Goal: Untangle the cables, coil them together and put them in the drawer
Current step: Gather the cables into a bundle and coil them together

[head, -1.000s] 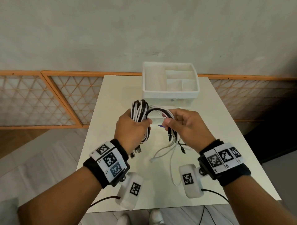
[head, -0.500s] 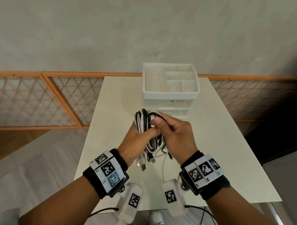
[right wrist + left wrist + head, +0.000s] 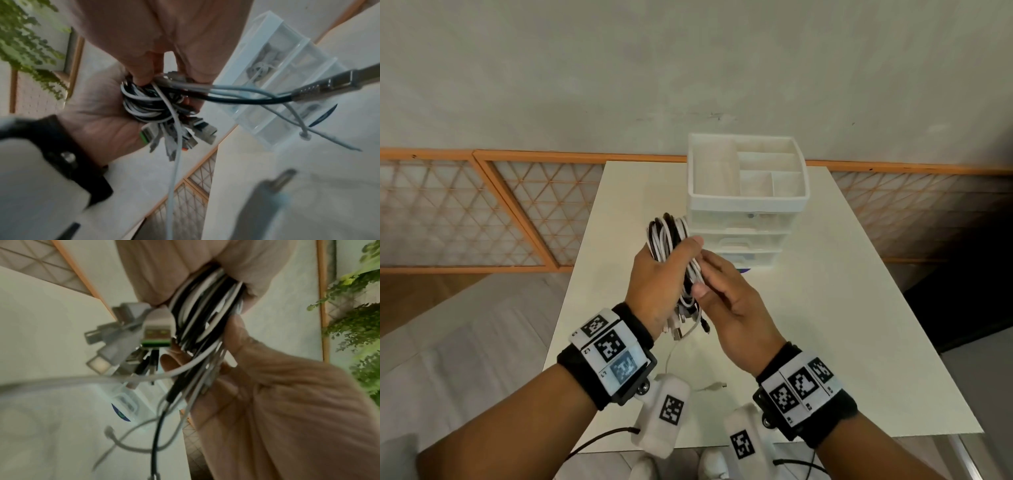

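Note:
A coil of black and white cables (image 3: 667, 236) is held above the white table (image 3: 842, 308), in front of the drawer unit (image 3: 748, 219). My left hand (image 3: 661, 274) grips the coil, thumb across it; the bundle (image 3: 207, 308) passes through its curled fingers. My right hand (image 3: 722, 291) pinches the loose strands at the coil's lower end (image 3: 156, 91). USB plugs (image 3: 681, 325) dangle below both hands. One white tail (image 3: 709, 387) trails onto the table. The unit's drawers look closed.
The white drawer unit carries an open divided tray (image 3: 748, 171) on top and stands at the table's far middle. An orange-framed lattice screen (image 3: 482, 212) runs behind. The table's near edge lies just under my wrists.
My right hand has slid from the coil's top to its lower end, gathering the strands against the bundle. The coil has risen slightly toward the drawer unit and the dangling tails are shorter.

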A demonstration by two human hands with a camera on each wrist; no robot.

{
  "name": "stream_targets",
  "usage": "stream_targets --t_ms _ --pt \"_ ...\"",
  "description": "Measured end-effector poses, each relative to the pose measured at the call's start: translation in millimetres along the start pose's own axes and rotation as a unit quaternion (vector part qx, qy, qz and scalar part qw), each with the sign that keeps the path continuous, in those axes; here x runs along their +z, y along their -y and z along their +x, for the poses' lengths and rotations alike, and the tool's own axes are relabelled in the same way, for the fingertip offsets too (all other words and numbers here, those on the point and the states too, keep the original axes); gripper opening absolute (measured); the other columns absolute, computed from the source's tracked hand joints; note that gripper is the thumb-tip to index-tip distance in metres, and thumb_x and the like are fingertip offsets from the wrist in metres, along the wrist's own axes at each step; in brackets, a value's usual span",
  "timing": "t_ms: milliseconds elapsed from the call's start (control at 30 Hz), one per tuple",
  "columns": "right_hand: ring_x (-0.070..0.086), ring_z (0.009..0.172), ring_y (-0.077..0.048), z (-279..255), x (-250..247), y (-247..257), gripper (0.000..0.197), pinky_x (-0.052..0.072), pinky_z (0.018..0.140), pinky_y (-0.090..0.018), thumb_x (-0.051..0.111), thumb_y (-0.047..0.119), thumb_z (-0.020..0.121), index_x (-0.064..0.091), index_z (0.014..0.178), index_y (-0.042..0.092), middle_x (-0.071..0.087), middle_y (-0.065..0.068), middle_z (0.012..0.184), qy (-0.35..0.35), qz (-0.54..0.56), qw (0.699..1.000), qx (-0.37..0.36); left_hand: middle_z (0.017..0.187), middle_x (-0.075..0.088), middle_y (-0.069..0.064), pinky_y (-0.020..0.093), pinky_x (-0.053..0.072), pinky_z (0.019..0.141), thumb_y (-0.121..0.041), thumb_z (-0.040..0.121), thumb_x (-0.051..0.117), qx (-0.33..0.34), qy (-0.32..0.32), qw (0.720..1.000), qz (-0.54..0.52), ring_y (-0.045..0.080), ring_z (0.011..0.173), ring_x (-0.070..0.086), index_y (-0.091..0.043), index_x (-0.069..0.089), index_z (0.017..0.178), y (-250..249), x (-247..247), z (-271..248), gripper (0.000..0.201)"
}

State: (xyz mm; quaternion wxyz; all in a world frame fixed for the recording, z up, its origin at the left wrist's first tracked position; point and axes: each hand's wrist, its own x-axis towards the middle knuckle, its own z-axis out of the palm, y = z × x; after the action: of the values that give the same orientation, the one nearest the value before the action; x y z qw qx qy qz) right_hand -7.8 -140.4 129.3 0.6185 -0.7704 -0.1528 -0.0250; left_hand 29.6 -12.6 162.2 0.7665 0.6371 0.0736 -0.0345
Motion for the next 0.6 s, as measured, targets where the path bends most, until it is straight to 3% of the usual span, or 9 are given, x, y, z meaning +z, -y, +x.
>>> stream_targets --t_ms 100,167,267,367,400,467,600 --pt "0.057 0.125 -0.013 0.3 1.4 -4.1 0.022 0.050 0.098 -0.027 0.051 0.007 0.101 0.069 0.114 0.004 0.052 -0.006 0.141 -0.020 -0.042 0.998 -0.037 0.074 0.062 0.005 0.025 0.051 0.059 -0.025 0.080 0.080 0.055 0.052 0.996 0.042 0.017 0.070 0.064 0.003 0.060 0.096 -1.8 2.8 -2.3 0.037" --pt "0.060 0.118 -0.012 1.3 3.0 -1.9 0.018 0.051 0.091 -0.022 0.052 0.004 0.100 0.070 0.103 0.008 0.051 -0.008 0.140 -0.029 -0.044 0.997 -0.057 0.076 0.063 0.001 0.025 0.051 0.061 -0.026 0.076 0.084 0.086 0.052 0.991 0.086 0.014 0.073 0.064 -0.003 0.059 0.097 -0.6 3.4 -1.8 0.040" --pt "0.061 0.112 -0.007 1.7 5.5 4.8 0.023 0.052 0.090 -0.022 0.053 -0.002 0.098 0.066 0.114 0.009 0.052 -0.006 0.136 -0.014 -0.024 0.997 -0.070 0.082 0.068 0.005 0.041 0.059 0.068 -0.022 0.082 0.076 0.103 0.007 0.989 0.105 0.023 0.079 0.070 -0.009 0.062 0.096 -1.5 4.1 2.3 0.024" --pt "0.063 0.116 -0.012 -0.1 6.1 6.0 0.049 0.052 0.098 -0.030 0.060 -0.003 0.093 0.051 0.136 0.018 0.059 0.006 0.133 -0.024 0.034 0.999 -0.023 0.076 0.066 0.015 0.045 0.058 0.065 -0.012 0.087 0.070 0.110 -0.012 0.988 0.108 0.026 0.071 0.066 -0.003 0.062 0.087 -7.8 4.7 4.5 0.012" --pt "0.067 0.109 -0.015 -0.6 3.8 5.3 0.053 0.054 0.095 -0.034 0.063 -0.001 0.090 0.047 0.134 0.024 0.061 0.011 0.130 -0.034 0.072 0.997 0.012 0.076 0.064 0.022 0.046 0.057 0.062 -0.009 0.087 0.069 0.108 -0.017 0.988 0.105 0.027 0.068 0.064 0.002 0.061 0.087 -9.7 4.8 4.5 0.013" --pt "0.071 0.099 -0.020 -1.2 -0.8 0.5 0.054 0.057 0.088 -0.041 0.069 0.004 0.083 0.042 0.124 0.029 0.061 0.005 0.128 -0.036 0.111 0.991 0.072 0.082 0.065 0.030 0.042 0.056 0.059 -0.006 0.087 0.066 0.098 -0.024 0.991 0.090 0.026 0.064 0.063 0.008 0.061 0.091 -11.0 3.4 5.5 0.016" --pt "0.070 0.084 -0.012 -4.0 2.7 -8.0 0.047 0.057 0.080 -0.029 0.071 0.015 0.086 0.044 0.121 0.031 0.074 0.002 0.095 0.002 -0.043 0.992 0.120 0.076 0.067 0.020 0.042 0.057 0.068 -0.001 0.087 0.064 0.091 -0.014 0.993 0.075 0.025 0.069 0.066 0.008 0.063 0.091 -11.2 2.7 6.6 0.010"
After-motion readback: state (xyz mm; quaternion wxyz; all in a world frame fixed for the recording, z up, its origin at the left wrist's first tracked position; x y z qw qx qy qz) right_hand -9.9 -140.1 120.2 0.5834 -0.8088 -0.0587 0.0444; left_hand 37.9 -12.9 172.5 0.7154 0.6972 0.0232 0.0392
